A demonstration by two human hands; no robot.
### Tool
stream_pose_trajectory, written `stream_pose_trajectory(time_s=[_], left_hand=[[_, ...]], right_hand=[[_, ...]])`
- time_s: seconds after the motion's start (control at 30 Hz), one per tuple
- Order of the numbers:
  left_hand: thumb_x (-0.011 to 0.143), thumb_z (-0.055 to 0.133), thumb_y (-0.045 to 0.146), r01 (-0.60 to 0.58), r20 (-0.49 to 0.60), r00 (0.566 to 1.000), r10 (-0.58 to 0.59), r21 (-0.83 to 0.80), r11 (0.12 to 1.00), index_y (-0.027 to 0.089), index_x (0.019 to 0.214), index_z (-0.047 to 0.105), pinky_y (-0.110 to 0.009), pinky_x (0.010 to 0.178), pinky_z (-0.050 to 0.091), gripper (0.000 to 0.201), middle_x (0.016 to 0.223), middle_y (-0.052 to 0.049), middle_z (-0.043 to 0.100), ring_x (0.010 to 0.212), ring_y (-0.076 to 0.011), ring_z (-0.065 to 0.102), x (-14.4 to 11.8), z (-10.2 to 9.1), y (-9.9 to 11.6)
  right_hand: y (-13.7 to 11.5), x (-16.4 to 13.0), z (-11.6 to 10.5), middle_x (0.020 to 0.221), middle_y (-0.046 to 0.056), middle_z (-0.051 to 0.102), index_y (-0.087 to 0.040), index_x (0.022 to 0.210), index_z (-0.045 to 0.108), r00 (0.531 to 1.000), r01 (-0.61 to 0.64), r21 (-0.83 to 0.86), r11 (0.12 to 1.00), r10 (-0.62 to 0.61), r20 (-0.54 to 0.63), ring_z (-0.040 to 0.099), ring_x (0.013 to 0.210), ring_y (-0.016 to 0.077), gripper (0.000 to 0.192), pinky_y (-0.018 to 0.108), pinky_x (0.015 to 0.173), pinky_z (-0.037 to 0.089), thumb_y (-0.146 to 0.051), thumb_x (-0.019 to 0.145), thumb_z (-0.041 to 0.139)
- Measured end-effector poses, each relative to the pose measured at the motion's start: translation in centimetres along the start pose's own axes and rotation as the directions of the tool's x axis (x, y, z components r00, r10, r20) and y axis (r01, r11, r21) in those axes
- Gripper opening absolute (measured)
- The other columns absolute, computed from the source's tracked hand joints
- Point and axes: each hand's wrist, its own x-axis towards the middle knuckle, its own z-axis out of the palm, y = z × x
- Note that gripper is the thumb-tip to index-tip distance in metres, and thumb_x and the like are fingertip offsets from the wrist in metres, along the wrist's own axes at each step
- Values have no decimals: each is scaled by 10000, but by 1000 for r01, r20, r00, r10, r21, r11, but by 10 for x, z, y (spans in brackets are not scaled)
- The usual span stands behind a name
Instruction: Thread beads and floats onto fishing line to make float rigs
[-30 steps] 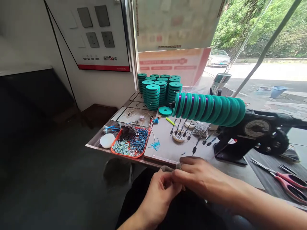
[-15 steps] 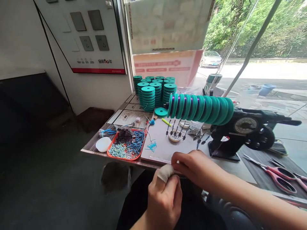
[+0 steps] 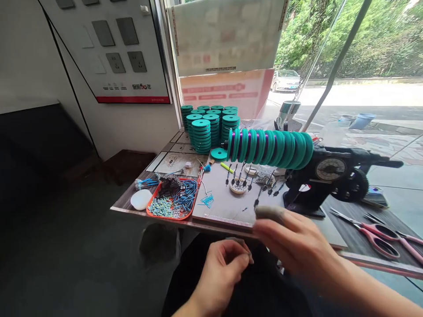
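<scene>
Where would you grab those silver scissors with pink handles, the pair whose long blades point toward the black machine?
Probably by the pink loop handles, coming down from above with the right hand: the silver scissors lie flat on the dark wood-grain table, loops nearer its front edge, pointed blades angled away.

Shop front doing duty as a small workshop, from the look of it: street-side window behind the table, with a parked car and trees outside, plus a switch-and-socket display board on the wall left of the table. Workshop side: stacked green spools at the table's far end, a dark machine carrying more spools on its right half, scissors at its right edge, tray of small parts at its left front.
</scene>
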Motion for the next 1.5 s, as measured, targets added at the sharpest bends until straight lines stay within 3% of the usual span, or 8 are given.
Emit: stream_pose_trajectory(time_s=[0.13,0.33,0.5,0.6,0.7,0.93,1.23,1.5], left_hand=[[522,690,137,394,151,919,-364,-388,833,113,593,606,-172,419,157,113,630,-4,582,457,-29,314,4,1,-1],[461,754,107,488,148,863,-484,-497,718,119,609,613,-152,422,183,205,602,-6,598,500,-50,456,4,3,-6],[476,755,122,498,174,860,-479,-491,715,102,603,629,-143,414,166,179,626,-16,588,485,-25,388,2,4,-5],[503,726,152,511,216,859,-463,-393,765,115,601,631,-147,426,170,141,597,5,548,502,-34,370,3,6,-4],[529,678,152,466,238,880,-411,-270,842,116,546,612,-176,437,170,78,582,15,527,496,-42,353,5,9,-3],[617,608,280,206,150,960,-236,192,959,169,544,568,-250,495,203,138,506,55,377,502,-95,306,12,10,-4],[658,534,313,197,207,944,-257,269,943,194,603,493,-246,468,203,137,529,63,349,475,-99,282,20,19,-12],[752,546,196,-115,85,993,83,534,838,181,595,544,-264,588,322,157,677,-6,466,655,-163,429,13,26,-19]], right_hand=[[-2,-44,4,750,54,689,-186,931,627,941,294,-81,952,-304,-150,613,661,157,286,295,650,469,-99,920,355],[-10,-66,32,666,33,677,-139,956,648,938,335,-1,942,-334,-97,547,498,135,257,279,470,417,-40,878,423],[-13,-73,45,749,23,680,-220,954,653,970,-24,457,889,131,-204,603,630,145,201,248,586,469,-172,903,465],[-18,-74,49,647,-12,594,-197,754,634,829,-437,819,371,520,207,544,591,111,156,193,539,410,-285,861,563],[-24,-75,54,492,-61,405,-165,635,550,617,-601,769,-219,483,621,355,458,73,353,189,436,280,-476,792,604],[-30,-81,63,499,-87,324,-182,607,449,542,-580,700,-417,444,714,234,428,44,448,189,416,181,-571,667,664],[-27,-93,63,507,-87,278,-182,687,489,577,-635,753,-170,544,610,224,435,61,403,185,395,196,-568,796,524],[-29,-99,54,732,91,607,-170,690,583,927,-359,554,751,357,117,560,666,174,314,267,605,475,-231,902,360]])
